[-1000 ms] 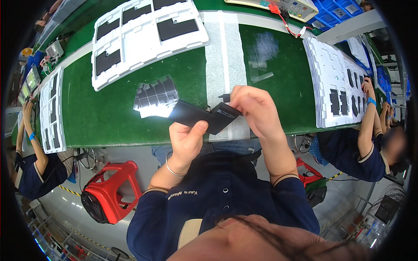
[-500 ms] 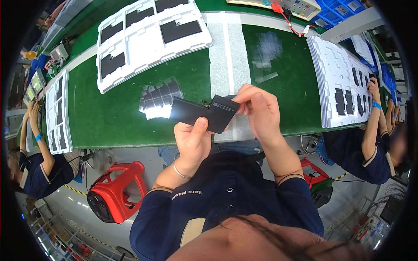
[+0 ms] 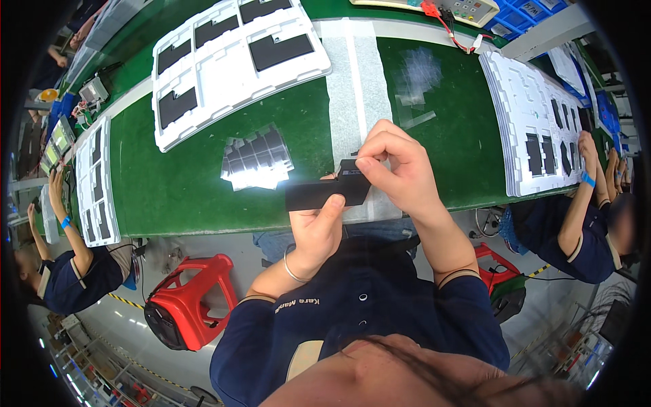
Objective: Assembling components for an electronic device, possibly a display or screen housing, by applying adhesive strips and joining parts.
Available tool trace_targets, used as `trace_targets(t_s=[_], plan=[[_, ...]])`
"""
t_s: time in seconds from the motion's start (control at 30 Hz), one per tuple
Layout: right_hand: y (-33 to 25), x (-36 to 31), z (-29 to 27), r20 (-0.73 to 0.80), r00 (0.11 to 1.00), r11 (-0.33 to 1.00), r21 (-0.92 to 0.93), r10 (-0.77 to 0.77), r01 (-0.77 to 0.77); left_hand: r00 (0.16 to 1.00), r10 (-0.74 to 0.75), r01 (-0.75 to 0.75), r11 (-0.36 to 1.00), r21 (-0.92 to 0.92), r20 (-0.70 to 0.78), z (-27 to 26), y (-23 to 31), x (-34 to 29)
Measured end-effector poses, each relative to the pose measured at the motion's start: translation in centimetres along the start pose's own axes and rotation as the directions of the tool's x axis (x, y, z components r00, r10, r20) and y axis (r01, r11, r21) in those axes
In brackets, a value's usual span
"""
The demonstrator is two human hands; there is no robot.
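Observation:
A flat black L-shaped battery pack (image 3: 315,195) with a small printed label is held above the near edge of the green table. My left hand (image 3: 317,230) is closed on it from below, its thumb pressed across the dark face. At the pack's upper right corner, my right hand (image 3: 400,166) pinches with thumb and forefinger. Those fingertips cover whatever lies between them. Left of the pack, a sheaf of clear, shiny film strips (image 3: 256,159) lies on the table.
Beyond the films, a white tray (image 3: 234,91) carries several similar black packs. More clear strips (image 3: 417,74) lie right of the pale table strip (image 3: 346,81). Stacked white trays (image 3: 519,122) stand at right, a white tray (image 3: 102,173) at left. Co-workers sit on both sides; a red stool (image 3: 196,292) is behind.
The pack has shifted slightly right and tilted, so its face and label show less. My left hand moved right with it; my right fingers curled closer over the corner.

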State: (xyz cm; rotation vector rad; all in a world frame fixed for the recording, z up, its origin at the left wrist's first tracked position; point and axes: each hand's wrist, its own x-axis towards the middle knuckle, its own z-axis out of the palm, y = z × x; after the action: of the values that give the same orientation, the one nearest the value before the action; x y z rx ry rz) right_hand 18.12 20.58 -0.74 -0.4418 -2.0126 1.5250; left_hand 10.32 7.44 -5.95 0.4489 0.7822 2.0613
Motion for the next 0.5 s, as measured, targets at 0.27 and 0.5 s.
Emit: trace_targets(t_s=[0.27, 0.5], plan=[[-0.9, 0.3, 0.5, 0.077, 0.991, 0.985, 0.12, 0.113, -0.122, 1.0, -0.003, 0.003, 1.0, -0.006, 0.004, 0.7, -0.1, -0.1], [-0.7, 0.8, 0.2, 0.063, 0.995, 0.994, 0.076, 0.078, -0.083, 0.999, -0.02, 0.015, 0.995, -0.102, -0.04, 1.3, 0.5, 0.3]])
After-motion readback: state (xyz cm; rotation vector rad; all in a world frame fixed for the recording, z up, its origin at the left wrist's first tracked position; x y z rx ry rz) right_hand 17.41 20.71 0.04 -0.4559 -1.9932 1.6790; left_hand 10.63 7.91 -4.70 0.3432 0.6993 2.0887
